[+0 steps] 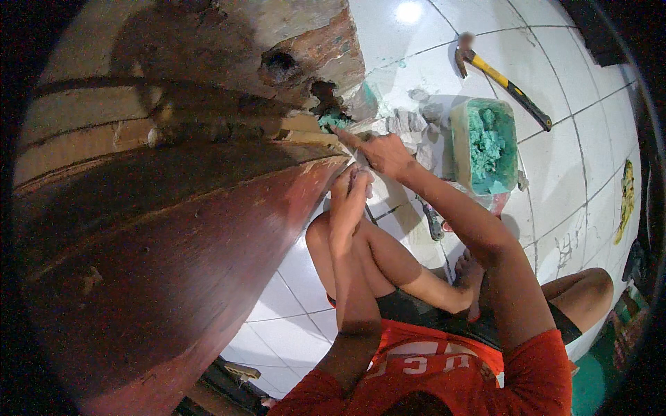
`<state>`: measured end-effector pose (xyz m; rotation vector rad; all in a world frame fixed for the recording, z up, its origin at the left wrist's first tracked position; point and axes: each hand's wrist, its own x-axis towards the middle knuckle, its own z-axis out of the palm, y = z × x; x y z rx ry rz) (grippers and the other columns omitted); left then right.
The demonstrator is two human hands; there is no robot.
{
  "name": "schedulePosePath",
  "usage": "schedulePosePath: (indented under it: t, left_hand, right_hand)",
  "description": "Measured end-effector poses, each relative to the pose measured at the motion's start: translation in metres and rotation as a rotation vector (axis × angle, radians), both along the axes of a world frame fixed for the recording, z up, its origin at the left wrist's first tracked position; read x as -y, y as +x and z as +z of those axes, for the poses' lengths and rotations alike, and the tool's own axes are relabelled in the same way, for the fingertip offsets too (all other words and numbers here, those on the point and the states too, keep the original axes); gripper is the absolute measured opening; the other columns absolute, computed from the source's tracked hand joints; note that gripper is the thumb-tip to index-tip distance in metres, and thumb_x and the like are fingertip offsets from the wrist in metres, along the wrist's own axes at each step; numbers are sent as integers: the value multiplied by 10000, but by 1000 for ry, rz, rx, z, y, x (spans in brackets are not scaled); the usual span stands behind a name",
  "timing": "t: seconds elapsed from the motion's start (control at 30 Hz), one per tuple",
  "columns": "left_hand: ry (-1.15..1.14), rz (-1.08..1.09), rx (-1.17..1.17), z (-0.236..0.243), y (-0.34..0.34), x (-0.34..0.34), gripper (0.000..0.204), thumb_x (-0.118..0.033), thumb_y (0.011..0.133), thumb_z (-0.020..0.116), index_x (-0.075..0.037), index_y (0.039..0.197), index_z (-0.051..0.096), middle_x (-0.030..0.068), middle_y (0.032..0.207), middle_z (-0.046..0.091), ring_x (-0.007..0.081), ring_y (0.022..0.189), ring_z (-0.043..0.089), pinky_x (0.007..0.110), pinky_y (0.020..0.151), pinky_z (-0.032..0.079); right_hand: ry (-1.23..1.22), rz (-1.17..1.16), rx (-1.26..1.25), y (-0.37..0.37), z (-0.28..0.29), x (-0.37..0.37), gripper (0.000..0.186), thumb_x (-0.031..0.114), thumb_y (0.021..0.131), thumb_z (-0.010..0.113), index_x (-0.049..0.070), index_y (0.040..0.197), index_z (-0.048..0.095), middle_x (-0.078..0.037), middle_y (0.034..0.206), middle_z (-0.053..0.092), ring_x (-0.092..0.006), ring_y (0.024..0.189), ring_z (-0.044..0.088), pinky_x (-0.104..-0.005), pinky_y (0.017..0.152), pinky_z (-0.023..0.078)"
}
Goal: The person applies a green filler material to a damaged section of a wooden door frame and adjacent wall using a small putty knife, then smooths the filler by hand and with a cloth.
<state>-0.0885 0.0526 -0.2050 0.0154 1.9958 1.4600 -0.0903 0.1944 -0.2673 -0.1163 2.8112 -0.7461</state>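
Note:
My right hand [386, 154] reaches to the corner of a worn wooden piece [312, 48]. Its index finger is stretched out, with the tip at a lump of green putty [334, 122] in a ragged hole there; the other fingers curl in. Just below, my left hand [352, 191] is closed beside the tapering end of a reddish-brown wooden panel [208, 256]. What its fingers hold, if anything, is hidden. To the right of my right hand stands a clear plastic tub [460, 149] holding more crumbly green putty [488, 142].
A claw hammer [510, 87] with a yellow and black handle lies beyond the tub on white floor tiles [555, 173]. Crumpled greyish scraps [411, 128] lie beside the tub. A dark-handled tool [434, 223] rests near my foot [469, 281]. A yellow strip [626, 201] lies far right.

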Motion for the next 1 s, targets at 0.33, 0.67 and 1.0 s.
schedulePosePath:
  t: [0.33, 0.67, 1.0]
  left_hand:
    - [-24, -40, -38, 2, -1, -6, 254, -208, 844, 460, 4, 740, 551, 31, 600, 476, 113, 559, 433, 266, 537, 350]
    - [18, -42, -21, 0, 0, -4, 242, -200, 843, 458, -1, 740, 551, 20, 581, 467, 100, 547, 424, 256, 519, 340]
    - [-44, -53, -86, 2, -1, -7, 267, -229, 857, 464, -3, 748, 553, 30, 590, 474, 109, 552, 433, 266, 531, 348]
  right_hand:
    - [45, -114, -128, -8, 2, 1, 717, 140, 771, 511, 255, 1402, 192, -134, 668, 597, -304, 556, 609, -412, 442, 472]
    - [50, -7, -147, -4, -2, -7, 745, 159, 781, 511, 300, 1415, 147, -128, 650, 575, -300, 556, 601, -418, 463, 480]
    - [-5, -44, -103, -8, 4, 1, 762, 160, 782, 503, 233, 1425, 100, -160, 689, 613, -310, 577, 619, -420, 471, 472]
